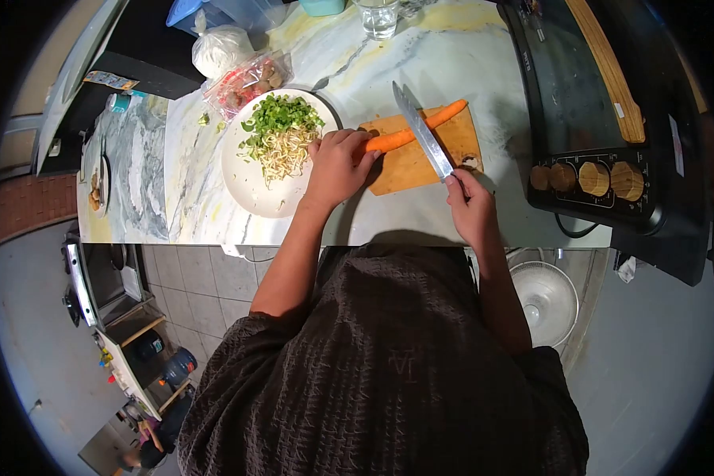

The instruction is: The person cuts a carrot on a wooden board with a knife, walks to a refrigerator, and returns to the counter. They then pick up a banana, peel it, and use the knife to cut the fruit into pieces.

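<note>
A long orange carrot (389, 141) lies slantwise over a wooden cutting board (401, 176). My left hand (339, 165) is closed around the carrot's thicker left end, above the board's left edge. In my right hand (473, 208) is the handle of a kitchen knife (422, 132), its long blade crossing over the carrot and pointing away from me. Left of my left hand sits a white plate (250, 190) with chopped green leaves (284, 113) and bean sprouts (276, 155) on it.
Behind the plate are a plastic bag (250, 82) with brownish contents and a tied white bag (220, 52). A glass of water (379, 20) stands at the back. To the right is a black oven (595, 170) with wooden knobs. A strainer basket (543, 301) is below the counter.
</note>
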Demonstrator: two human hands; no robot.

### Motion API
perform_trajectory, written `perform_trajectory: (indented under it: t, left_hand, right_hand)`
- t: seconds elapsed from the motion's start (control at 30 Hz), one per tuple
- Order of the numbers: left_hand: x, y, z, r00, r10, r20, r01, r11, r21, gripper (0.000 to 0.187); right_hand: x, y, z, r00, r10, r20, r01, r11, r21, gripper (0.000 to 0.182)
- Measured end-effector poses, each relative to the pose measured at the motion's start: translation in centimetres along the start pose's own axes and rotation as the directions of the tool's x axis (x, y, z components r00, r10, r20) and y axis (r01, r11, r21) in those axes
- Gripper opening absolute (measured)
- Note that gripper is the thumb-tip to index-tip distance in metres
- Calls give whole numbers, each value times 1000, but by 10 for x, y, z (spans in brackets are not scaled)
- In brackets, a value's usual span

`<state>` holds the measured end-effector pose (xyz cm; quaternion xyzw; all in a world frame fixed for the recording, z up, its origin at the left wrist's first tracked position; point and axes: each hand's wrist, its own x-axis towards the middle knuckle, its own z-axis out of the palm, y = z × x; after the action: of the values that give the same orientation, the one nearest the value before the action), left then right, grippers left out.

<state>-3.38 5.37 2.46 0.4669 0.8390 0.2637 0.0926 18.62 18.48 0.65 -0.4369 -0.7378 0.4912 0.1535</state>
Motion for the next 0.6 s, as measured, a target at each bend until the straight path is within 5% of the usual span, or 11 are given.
perform_trajectory:
  t: [0.3,0.5,0.6]
  left_hand:
    - [-2,-4,1,1000,-2,-20,1,1000,-21,32]
    - [-2,-1,-4,999,-32,15,32,999,-17,34]
    - [-1,-2,-2,1000,-8,5,8,1000,-8,35]
  right_hand:
    - [-6,-8,5,979,127,156,-147,982,119,27]
    - [-3,-3,6,997,52,48,-60,982,176,27]
    - [-1,0,2,1000,-15,-24,17,998,64,26]
